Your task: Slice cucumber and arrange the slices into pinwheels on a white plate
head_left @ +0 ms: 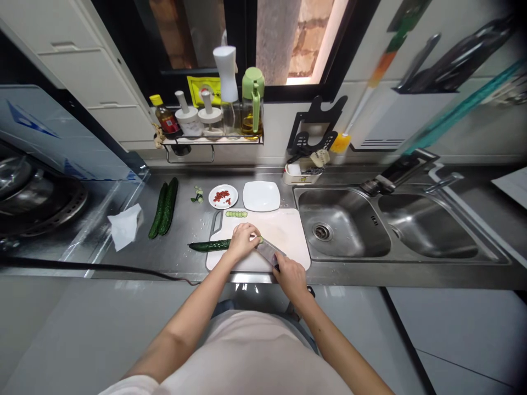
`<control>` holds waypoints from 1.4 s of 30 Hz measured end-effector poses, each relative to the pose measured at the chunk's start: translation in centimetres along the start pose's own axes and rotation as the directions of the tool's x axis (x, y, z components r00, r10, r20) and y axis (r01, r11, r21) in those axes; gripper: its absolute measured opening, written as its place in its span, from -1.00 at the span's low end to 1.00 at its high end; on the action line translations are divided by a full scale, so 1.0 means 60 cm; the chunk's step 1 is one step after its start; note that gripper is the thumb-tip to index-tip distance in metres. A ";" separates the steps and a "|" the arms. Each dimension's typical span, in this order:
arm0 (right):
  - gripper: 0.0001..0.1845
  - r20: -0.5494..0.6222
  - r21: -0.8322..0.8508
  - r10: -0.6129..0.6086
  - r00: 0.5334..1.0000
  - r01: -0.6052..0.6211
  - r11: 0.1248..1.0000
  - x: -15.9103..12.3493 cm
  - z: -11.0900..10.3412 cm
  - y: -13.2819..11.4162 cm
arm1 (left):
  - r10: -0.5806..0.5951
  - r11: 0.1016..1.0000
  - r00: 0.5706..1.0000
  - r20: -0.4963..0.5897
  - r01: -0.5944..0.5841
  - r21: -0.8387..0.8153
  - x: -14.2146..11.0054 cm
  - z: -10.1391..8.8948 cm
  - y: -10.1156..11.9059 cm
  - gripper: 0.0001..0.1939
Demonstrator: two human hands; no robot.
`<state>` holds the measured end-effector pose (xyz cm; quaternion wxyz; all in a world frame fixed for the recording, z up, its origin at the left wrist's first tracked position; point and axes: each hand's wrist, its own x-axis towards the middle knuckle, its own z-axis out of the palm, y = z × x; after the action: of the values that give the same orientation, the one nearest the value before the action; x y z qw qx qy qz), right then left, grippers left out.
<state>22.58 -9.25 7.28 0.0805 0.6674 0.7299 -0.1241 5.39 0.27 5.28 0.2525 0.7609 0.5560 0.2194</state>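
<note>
A dark green cucumber (208, 246) lies across the left part of a white cutting board (288, 230), its tail end sticking out past the board's edge. My left hand (244, 241) is closed over the cucumber near its cut end. In my right hand (291, 276) is a kitchen knife (268, 251), gripped by the handle. The blade is at the cut end, close to my left fingertips. A short row of cucumber slices (236, 214) rests at the board's upper left. Where the blade meets the cucumber is partly hidden by my fingers.
Behind the board stand a small plate (214, 203) of red pieces and a white square plate (261, 196). Two whole cucumbers (163, 208) and a crumpled tissue (124, 226) lie left. A double sink (346, 225) is at right. Bottles fill a wall rack (214, 141).
</note>
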 end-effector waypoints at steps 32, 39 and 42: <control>-0.76 0.047 0.192 0.185 0.982 -0.191 0.963 0.006 0.001 0.040 | -0.524 0.846 0.829 -0.193 0.534 -0.005 0.143 0.042 -0.101 -0.82; -0.77 0.079 0.176 0.192 0.978 -0.203 0.963 0.009 -0.004 0.035 | -0.474 0.867 0.860 -0.186 0.493 0.071 0.145 0.046 -0.106 -0.79; -0.76 0.063 0.181 0.181 0.981 -0.190 0.965 0.010 -0.002 0.034 | -0.467 0.862 0.863 -0.192 0.493 0.117 0.146 0.046 -0.106 -0.76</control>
<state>24.53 -8.49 7.08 0.0458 0.7344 0.6472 -0.1992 4.93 9.89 -0.39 0.1922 0.5962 0.7623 0.1628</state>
